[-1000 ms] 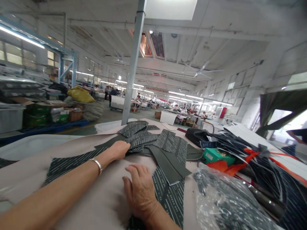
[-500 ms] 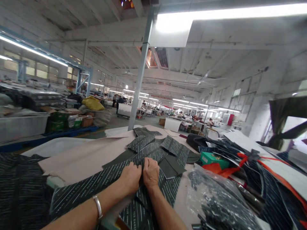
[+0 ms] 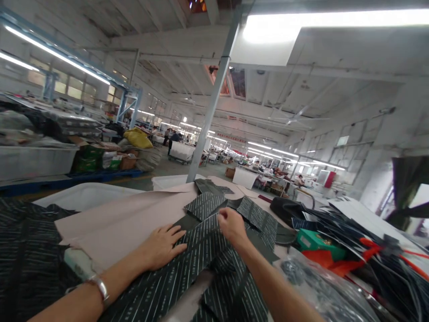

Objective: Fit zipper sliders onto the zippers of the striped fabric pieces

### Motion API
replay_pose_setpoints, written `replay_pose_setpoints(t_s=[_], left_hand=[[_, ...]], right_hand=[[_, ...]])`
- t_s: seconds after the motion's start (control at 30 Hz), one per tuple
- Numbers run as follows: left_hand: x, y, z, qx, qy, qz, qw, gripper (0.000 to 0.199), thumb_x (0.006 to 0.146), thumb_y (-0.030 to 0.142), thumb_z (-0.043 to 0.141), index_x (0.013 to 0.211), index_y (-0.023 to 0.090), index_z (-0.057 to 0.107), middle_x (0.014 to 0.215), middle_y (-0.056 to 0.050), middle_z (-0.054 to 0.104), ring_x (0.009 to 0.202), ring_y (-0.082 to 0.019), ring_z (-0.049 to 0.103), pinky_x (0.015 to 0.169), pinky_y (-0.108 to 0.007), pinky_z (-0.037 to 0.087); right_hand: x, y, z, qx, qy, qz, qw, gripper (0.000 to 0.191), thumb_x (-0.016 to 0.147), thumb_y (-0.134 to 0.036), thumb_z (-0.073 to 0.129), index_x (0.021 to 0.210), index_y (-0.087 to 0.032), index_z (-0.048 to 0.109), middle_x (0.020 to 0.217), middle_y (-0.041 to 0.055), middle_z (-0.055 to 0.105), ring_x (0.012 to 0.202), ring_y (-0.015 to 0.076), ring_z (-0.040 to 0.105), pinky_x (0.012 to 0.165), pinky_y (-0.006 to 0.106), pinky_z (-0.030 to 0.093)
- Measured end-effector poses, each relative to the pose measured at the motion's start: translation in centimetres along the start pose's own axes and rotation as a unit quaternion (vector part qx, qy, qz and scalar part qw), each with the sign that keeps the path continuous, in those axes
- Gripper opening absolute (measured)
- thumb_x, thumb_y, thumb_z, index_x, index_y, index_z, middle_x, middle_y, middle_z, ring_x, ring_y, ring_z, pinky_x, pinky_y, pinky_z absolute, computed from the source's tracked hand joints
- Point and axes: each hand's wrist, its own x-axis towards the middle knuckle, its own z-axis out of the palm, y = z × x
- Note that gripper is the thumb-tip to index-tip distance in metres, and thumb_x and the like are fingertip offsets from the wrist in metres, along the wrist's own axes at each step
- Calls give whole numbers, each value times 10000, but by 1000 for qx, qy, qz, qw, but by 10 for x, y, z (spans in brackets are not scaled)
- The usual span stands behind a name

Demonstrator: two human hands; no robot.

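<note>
Now apart: L hand [image 3: 162, 248] + R hand [image 3: 232, 226], both on striped fab. [image 3: 191, 255]

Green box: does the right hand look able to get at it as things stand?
Probably: the right hand is at the striped cloth, with only low cloth pieces between it and the green box.

Two hands [image 3: 161, 248] [image 3: 233, 224] — one bracelet [image 3: 100, 289] — one green box [image 3: 320, 243], one yellow sack [image 3: 138, 138].

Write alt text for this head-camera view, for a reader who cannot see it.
The left hand lies spread on dark striped cloth while the right hand curls over it. To the right are a green box and clear plastic bag; a large workshop stretches behind.
</note>
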Motion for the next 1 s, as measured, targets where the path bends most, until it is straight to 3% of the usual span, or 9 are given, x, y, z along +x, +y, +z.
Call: replay_pose_setpoints(t_s=[0.1,0.17,0.33,0.47,0.6,0.7,0.83,1.0], left_hand=[[-1,-2,16,-1,-2,3,1000,505,1042,457,489,1447,170,581,1555,-175,567,1456,-362,479,1175,-600,385],[-1,-3,21,-3,-1,8,1000,539,1049,466,433,1473,164,572,1572,-190,549,1478,-389,444,1178,-589,371],[1,-6,25,-23,2,28,999,494,1051,435,411,1453,227,608,1574,-157,557,1484,-416,427,1173,-635,342],[3,-8,32,-41,6,17,999,555,1045,438,408,1487,141,564,1572,-224,536,1472,-490,411,1150,-708,340],[1,-12,39,-45,17,57,997,471,1042,349,413,1412,176,648,1563,-203,552,1465,-493,421,1141,-747,330],[-2,-14,37,-56,19,73,996,480,1050,334,376,1405,168,653,1560,-199,557,1473,-489,413,1141,-773,320],[-1,-12,26,-104,-22,38,994,523,1037,423,399,1447,175,609,1584,-174,539,1514,-453,362,1211,-724,270],[1,-12,23,-138,-31,15,990,508,986,451,491,1414,220,636,1585,-150,546,1525,-421,361,1227,-706,260]], right_hand=[[67,-2,-8,-39,-10,-31,999,194,1012,-276,628,1159,-169,696,1179,80,736,1091,240,696,983,455,544],[113,-11,2,-68,-34,-46,996,271,1010,-340,652,1220,-170,667,1263,96,688,1128,263,676,981,496,557],[192,-42,71,-129,-123,-87,980,328,1010,-353,650,1296,-193,633,1355,108,634,1150,274,659,967,497,571],[211,-52,129,-179,-178,-81,964,356,1006,-366,655,1316,-195,621,1382,113,616,1178,286,645,984,515,559],[220,-45,157,-229,-200,-25,952,391,998,-371,665,1338,-188,604,1389,117,607,1181,294,644,978,523,561],[234,-36,154,-262,-219,25,940,392,998,-362,668,1339,-183,601,1366,117,620,1154,287,657,954,508,576],[251,-22,131,-291,-271,70,915,339,1000,-349,668,1291,-181,629,1307,105,652,1094,263,681,915,474,597],[254,-17,131,-288,-270,54,917,351,999,-350,669,1305,-183,623,1331,108,642,1122,272,671,937,489,586]])
